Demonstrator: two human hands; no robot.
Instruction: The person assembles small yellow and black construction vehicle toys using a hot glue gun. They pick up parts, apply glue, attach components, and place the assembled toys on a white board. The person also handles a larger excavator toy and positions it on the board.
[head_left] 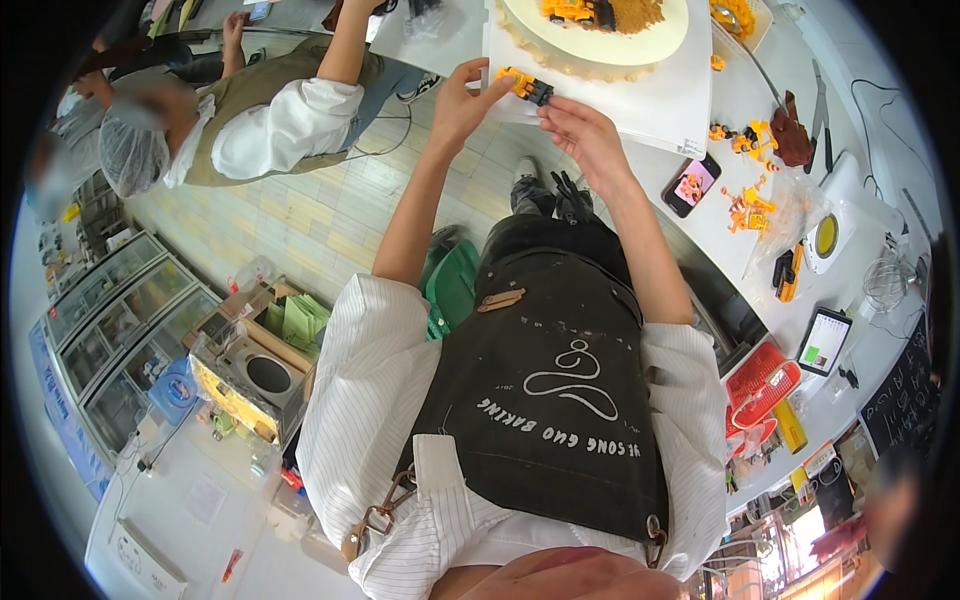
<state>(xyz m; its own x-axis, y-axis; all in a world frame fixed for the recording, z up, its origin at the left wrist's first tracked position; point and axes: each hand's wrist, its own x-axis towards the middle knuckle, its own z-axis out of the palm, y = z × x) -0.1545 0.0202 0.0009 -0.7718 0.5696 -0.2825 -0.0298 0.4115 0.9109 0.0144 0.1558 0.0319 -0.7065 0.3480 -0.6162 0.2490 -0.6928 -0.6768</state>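
Observation:
A small yellow and black toy construction vehicle (525, 86) is held up over the near edge of a white cake board (640, 105). My left hand (462, 112) pinches its yellow end between thumb and fingers. At its black end, the fingertips of my right hand (588, 138) close on it. Just beyond stands a round, pale cream cake (540, 35), with brown crumbs (640, 14) on top. Another yellow toy vehicle (578, 12) sits on the cake. The cake's far side is cut off by the upper edge.
Right of the board lie a phone (692, 186), several yellow toy pieces (750, 210), a spatula (820, 125), a kitchen scale (824, 235) and a whisk (886, 284). A red basket (765, 385) stands nearer. Another person (270, 125) works at the left.

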